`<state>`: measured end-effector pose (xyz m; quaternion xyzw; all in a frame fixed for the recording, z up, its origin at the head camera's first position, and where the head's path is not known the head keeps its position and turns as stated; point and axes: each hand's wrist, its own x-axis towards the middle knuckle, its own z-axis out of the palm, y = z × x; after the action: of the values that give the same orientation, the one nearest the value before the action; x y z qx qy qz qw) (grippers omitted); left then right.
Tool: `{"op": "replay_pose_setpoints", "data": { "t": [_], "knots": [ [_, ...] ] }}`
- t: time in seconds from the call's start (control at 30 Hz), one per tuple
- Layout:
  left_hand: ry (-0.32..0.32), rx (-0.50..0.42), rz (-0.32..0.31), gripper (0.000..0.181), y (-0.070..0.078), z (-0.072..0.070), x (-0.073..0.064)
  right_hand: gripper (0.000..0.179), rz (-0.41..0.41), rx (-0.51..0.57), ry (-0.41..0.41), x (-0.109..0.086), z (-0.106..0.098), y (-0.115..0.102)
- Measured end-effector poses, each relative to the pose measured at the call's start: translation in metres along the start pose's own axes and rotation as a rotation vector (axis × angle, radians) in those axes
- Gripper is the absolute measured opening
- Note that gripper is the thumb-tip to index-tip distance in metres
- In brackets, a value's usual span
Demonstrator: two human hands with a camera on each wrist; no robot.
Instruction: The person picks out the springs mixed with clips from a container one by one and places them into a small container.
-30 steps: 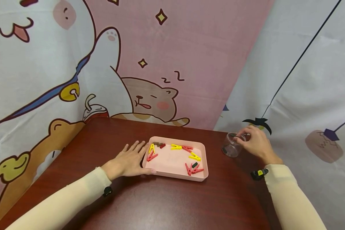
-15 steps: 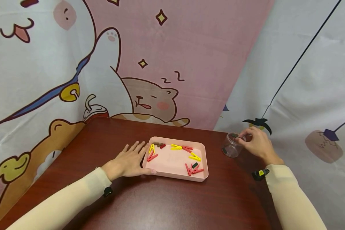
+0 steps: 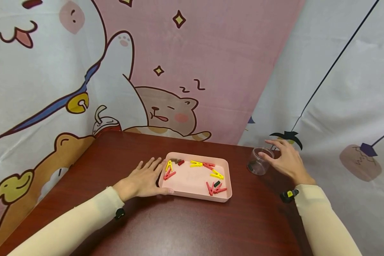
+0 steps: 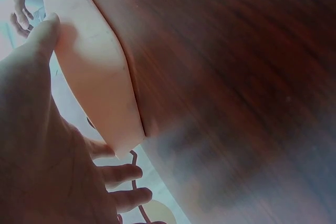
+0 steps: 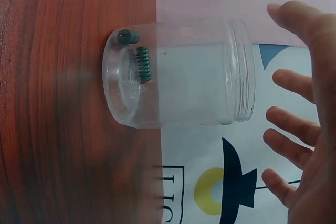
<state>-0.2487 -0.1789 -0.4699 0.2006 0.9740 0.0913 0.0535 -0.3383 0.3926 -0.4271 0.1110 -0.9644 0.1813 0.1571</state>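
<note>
The right hand [image 3: 284, 160] is over a clear jar [image 5: 191, 87] with two green springs [image 5: 144, 65] in it

The jar stands upright on the brown table [image 3: 195, 227], to the right of a pink tray [image 3: 188, 177]. The two springs are down at the bottom of the jar. One lies flat, and the other shows its round end, near the jar's side.

The right hand is just by the top of the jar. Its fingers are loose and spread apart, with a gap between the thumb and the pointer finger.

The left hand [image 3: 142, 181] is flat and spread wide at the tray's left side. Its thumb touches the tray's near side.

Inside the tray are three yellow pegs [image 3: 196, 163] and four red pegs [image 3: 169, 174]. Some small brown bits [image 3: 174, 160] and a dark red bit [image 3: 181, 162] lie in the far left corner. A dark green bit [image 3: 217, 184] lies by two red pegs in the near right corner.

Both arms have cream sleeves [image 3: 76, 215]. Behind the table hangs a big cloth [image 3: 224, 71] with cartoon animals on it. One is a sleepy bear [image 3: 171, 110].
</note>
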Motion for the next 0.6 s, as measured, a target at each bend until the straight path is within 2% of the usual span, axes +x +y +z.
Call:
{"op": "replay_pose_setpoints", "data": {
  "t": [0.37, 0.6],
  "knots": [
    [-0.005, -0.01, -0.006, 0.139, 0.001, -0.001, 0.0, 0.077, -0.005, 0.001, 0.015, -0.003, 0.001, -0.006],
    [-0.004, -0.011, -0.009, 0.139, 0.001, -0.001, 0.0, 0.071, -0.036, 0.003, 0.043, -0.005, 0.001, -0.014]
  ]
}}
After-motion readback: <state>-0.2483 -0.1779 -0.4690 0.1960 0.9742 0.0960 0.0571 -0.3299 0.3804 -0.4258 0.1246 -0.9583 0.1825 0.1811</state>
